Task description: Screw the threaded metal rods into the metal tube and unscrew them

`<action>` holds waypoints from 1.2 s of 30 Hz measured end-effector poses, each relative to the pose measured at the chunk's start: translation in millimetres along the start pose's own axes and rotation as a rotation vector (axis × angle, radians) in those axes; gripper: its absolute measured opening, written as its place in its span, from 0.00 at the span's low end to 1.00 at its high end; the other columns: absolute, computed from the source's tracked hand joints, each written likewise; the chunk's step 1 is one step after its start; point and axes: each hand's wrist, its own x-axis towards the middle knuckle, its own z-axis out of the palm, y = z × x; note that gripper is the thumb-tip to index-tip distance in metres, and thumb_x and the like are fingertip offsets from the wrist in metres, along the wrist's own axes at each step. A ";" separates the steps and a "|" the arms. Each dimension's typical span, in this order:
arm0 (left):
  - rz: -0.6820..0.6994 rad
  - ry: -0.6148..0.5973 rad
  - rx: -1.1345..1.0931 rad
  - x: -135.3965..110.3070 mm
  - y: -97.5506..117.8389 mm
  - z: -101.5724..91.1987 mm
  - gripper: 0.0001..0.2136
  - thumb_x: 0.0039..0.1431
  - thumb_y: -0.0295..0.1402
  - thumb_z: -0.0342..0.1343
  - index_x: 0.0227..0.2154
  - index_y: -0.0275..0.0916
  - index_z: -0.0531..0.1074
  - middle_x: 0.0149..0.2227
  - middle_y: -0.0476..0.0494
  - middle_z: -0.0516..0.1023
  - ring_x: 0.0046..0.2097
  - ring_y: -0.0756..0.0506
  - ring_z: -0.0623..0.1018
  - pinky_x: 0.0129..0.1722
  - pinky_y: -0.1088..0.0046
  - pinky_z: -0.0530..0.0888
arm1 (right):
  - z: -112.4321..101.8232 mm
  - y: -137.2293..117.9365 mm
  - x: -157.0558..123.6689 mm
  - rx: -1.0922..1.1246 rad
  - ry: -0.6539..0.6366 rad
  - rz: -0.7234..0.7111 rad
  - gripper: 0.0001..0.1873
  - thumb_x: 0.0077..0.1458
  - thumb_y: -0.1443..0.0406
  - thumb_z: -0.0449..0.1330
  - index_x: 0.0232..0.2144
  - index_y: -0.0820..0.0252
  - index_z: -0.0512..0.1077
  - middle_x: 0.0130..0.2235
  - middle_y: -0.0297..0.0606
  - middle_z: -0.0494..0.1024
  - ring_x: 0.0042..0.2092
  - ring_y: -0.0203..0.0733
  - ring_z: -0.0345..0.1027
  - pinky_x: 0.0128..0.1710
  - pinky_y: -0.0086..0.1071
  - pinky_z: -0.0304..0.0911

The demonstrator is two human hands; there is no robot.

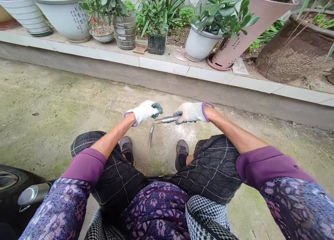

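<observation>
My right hand (pixel 191 112), in a white glove with a dark green palm and purple cuff, is closed around one end of a bent metal rod (pixel 167 120). The rod has a ridged, shiny section beside my fingers, then bends sharply. Its thinner end points down toward the ground between my shoes. Just above the bend is my left hand (pixel 146 110), gloved the same way, with its fingers curled in. What those fingers hold, if anything, is hidden.
Pale specks lie on the concrete ground (pixel 156 163) between my shoes (pixel 182 151). Ahead runs a low tiled ledge (pixel 161 64) lined with several potted plants, among them a white pot (pixel 199 45). At lower left are a black tyre (pixel 15 187) and a silver metal cylinder (pixel 33 194).
</observation>
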 end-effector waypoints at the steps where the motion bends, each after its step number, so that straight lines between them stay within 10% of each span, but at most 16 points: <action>1: 0.015 -0.018 0.004 -1.0 -1.9 2.6 0.07 0.47 0.20 0.55 0.26 0.33 0.78 0.20 0.46 0.77 0.24 0.50 0.73 0.30 0.76 0.72 | 3.0 -0.7 3.3 -0.088 0.067 0.025 0.05 0.46 0.62 0.67 0.27 0.58 0.79 0.18 0.33 0.70 0.24 0.37 0.65 0.23 0.30 0.56; 8: -0.057 -0.093 -0.162 -5.4 0.1 13.2 0.10 0.45 0.19 0.56 0.30 0.33 0.80 0.24 0.43 0.80 0.26 0.49 0.77 0.30 0.75 0.75 | -4.2 7.2 16.8 -0.184 0.310 0.056 0.06 0.46 0.64 0.65 0.29 0.57 0.79 0.20 0.33 0.69 0.24 0.36 0.63 0.24 0.30 0.53; 22: -0.020 0.053 -0.197 -3.1 19.8 -6.8 0.09 0.44 0.23 0.62 0.32 0.36 0.80 0.31 0.44 0.81 0.36 0.45 0.77 0.40 0.69 0.73 | 6.7 -16.7 16.2 0.984 0.292 -0.158 0.15 0.51 0.56 0.66 0.32 0.63 0.71 0.21 0.30 0.70 0.17 0.30 0.59 0.12 0.25 0.58; 36: -0.104 0.193 -0.606 15.6 36.3 -14.2 0.06 0.52 0.31 0.64 0.28 0.34 0.74 0.27 0.44 0.77 0.29 0.48 0.77 0.37 0.71 0.75 | 0.7 -23.1 47.7 0.900 0.525 -0.254 0.11 0.52 0.60 0.60 0.33 0.64 0.73 0.31 0.39 0.78 0.29 0.35 0.70 0.22 0.24 0.64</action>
